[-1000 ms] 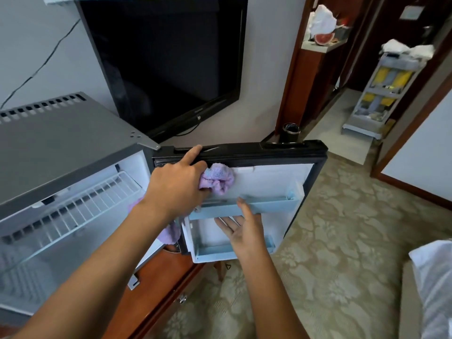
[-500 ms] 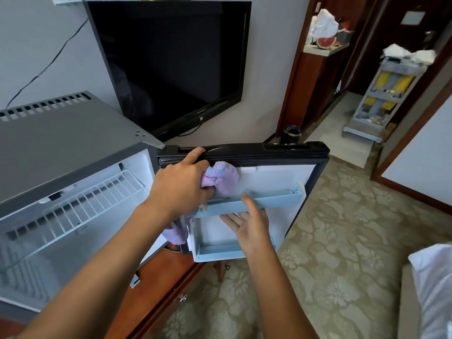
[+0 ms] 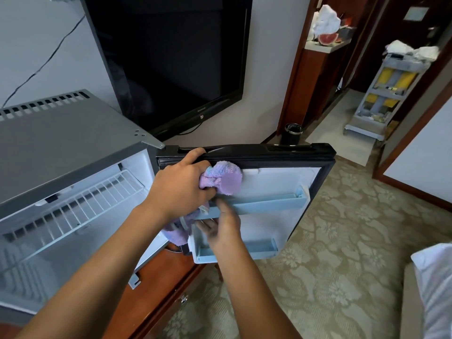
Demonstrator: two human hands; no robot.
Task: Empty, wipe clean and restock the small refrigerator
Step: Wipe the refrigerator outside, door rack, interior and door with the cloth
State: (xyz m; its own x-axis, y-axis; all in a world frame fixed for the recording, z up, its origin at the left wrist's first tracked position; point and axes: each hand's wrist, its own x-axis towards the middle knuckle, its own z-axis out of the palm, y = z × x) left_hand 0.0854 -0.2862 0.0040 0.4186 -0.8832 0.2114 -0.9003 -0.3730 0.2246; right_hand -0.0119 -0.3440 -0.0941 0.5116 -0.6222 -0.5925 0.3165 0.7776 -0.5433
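The small grey refrigerator [image 3: 61,143] stands open at the left, its inside bare except for a white wire shelf [image 3: 80,206]. Its black-framed door [image 3: 281,152] is swung wide open, showing a white liner with two pale blue door racks [image 3: 266,204]. My left hand [image 3: 181,184] presses a bunched purple cloth [image 3: 226,178] against the top of the liner, index finger on the door's upper edge; one end of the cloth hangs below the wrist. My right hand [image 3: 220,228] rests against the upper rack near the hinge side, thumb on its front, fingers spread beneath it.
A dark television [image 3: 171,59] hangs on the wall behind. The fridge sits on a reddish wooden cabinet [image 3: 156,289]. A black bin [image 3: 292,133] stands by the wall, a grey housekeeping cart [image 3: 389,86] in the doorway, a white pillow [image 3: 435,277] at the right over patterned carpet.
My right hand has slid left along the upper rack toward the hinge side. The left hand and cloth stay at the top of the door liner.
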